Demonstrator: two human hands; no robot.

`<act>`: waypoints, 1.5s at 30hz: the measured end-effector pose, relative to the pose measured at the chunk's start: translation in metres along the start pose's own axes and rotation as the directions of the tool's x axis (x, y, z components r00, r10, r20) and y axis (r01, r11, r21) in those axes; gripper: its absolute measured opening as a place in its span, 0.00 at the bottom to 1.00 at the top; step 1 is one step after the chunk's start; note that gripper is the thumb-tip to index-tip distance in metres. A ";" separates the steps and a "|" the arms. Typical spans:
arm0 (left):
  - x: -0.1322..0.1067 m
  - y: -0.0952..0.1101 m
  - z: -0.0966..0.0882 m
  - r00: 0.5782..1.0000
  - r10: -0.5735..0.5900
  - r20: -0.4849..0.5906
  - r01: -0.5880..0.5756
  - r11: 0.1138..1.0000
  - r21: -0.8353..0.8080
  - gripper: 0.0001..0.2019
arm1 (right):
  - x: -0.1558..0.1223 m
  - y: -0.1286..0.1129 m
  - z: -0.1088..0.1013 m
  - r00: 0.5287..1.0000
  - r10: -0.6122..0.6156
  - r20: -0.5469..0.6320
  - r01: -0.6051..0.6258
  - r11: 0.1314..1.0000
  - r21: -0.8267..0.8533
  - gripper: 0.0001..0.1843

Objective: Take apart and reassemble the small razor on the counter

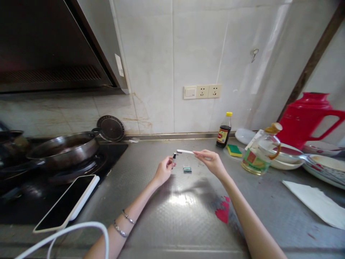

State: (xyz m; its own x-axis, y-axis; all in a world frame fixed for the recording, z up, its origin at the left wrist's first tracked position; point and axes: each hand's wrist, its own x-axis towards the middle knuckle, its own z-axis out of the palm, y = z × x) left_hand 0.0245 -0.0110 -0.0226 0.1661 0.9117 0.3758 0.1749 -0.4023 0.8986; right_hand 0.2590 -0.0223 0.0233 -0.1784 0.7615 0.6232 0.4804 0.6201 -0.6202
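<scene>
My left hand (165, 169) is closed around what looks like a razor handle (174, 157), with a black neck and a small silver fork at the top. Pinched in the fingers of my right hand (209, 160) is a slim white stick (184, 151). It points left, its darker tip close to the top of the razor handle; whether the two touch I cannot tell. Below and between my hands, a small green and dark razor cartridge (187, 170) lies on the metal counter (172, 223).
At left are a stove with a steel pan (67, 149) and a phone (66, 205) trailing a white cable (81, 225). On the right stand a soy sauce bottle (223, 133), a sponge (234, 150), an oil jug (257, 158), bowls and a red thermos (304, 118). White paper (315, 203) lies nearer.
</scene>
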 end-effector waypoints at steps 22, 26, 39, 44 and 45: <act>-0.002 0.006 -0.001 0.999 0.033 0.018 -0.033 0.998 0.049 0.07 | -0.001 -0.013 0.004 0.997 -0.048 0.066 0.050 0.998 -0.027 0.14; -0.002 0.005 -0.002 0.999 0.047 0.016 -0.048 0.997 0.063 0.08 | -0.001 -0.008 -0.003 0.998 -0.045 0.043 0.047 0.998 -0.043 0.14; -0.001 0.000 -0.002 0.997 0.066 0.025 -0.069 0.992 0.109 0.07 | -0.001 -0.006 -0.005 0.996 -0.050 0.067 0.050 0.999 0.014 0.13; -0.001 0.000 -0.001 0.998 0.065 0.022 -0.067 0.993 0.093 0.07 | -0.002 -0.003 -0.004 0.999 -0.013 0.044 0.009 0.996 0.085 0.15; -0.001 0.000 0.000 0.997 0.067 0.029 -0.070 0.993 0.095 0.07 | -0.003 -0.004 -0.001 0.999 -0.021 0.044 0.017 0.995 0.103 0.15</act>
State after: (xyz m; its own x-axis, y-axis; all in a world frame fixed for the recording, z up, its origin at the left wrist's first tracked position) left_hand 0.0239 -0.0124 -0.0226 0.2055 0.8798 0.4287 0.2546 -0.4710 0.8446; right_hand 0.2579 -0.0270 0.0246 -0.2262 0.7556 0.6147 0.3861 0.6489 -0.6556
